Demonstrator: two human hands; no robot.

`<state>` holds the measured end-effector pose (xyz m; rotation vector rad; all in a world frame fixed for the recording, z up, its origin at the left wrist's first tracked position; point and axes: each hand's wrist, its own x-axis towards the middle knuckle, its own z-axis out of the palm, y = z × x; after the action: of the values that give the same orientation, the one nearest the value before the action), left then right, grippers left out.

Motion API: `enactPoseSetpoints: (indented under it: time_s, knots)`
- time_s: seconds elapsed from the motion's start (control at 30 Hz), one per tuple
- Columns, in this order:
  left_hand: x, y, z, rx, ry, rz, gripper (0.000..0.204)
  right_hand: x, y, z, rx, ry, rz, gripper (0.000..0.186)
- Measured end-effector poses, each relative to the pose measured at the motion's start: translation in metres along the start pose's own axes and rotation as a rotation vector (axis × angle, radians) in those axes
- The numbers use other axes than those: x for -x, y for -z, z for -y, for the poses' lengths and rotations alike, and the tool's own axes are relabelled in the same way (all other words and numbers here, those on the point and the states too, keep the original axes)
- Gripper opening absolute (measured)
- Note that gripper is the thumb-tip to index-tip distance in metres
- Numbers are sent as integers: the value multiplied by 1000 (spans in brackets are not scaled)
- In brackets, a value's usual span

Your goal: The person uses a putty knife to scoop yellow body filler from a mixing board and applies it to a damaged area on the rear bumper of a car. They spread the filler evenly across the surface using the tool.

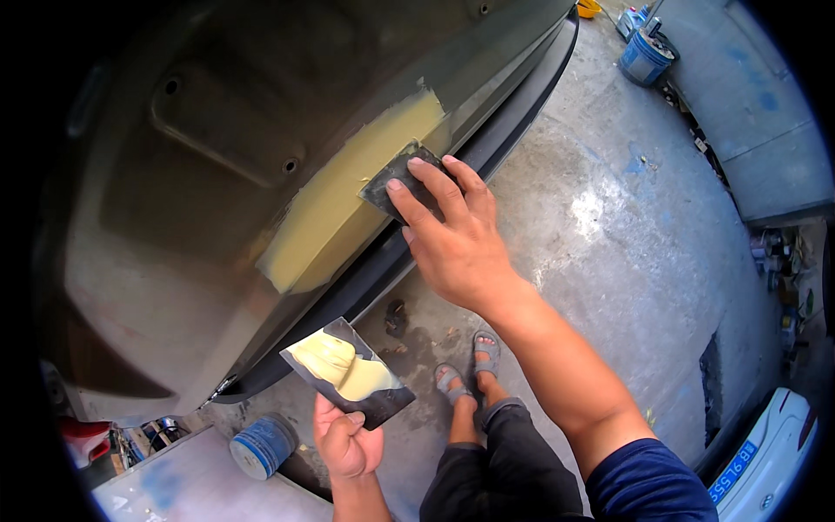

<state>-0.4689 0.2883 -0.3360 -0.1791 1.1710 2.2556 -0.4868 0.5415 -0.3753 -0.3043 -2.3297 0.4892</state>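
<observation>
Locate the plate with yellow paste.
In the head view, the plate is in the left hand, lower left of centre, above and right of a blue bucket.

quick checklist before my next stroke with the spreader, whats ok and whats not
1. Spreader in grip: ok, the right hand has its fingers spread on the dark spreader.
2. Spreader on the work: ok, it lies over the lower-right edge of the yellow patch.
3. Board held: ok, the left hand grips the dark board at its near end.
4. Paste supply: ok, a thick mound of paste on the board.
5. Patch edges neat: not ok, ragged at the upper end.
6. Paste workable: cannot tell.
</observation>
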Motion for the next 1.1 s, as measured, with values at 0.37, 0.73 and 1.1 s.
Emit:
enactPoseSetpoints:
  time_s: [0.37, 0.73, 1.1]
  knots:
    - [0, -2, -3, 11, -4, -17, 74, 12, -8, 13, -2, -20, 12, 49]
    - [-17, -17, -9, 118, 56, 179, 77, 69, 60, 55, -1531, -98, 277, 38]
    - [-11, -10, -21, 93, -45, 181, 78, -12, 26, 1, -128, 11, 32, 57]
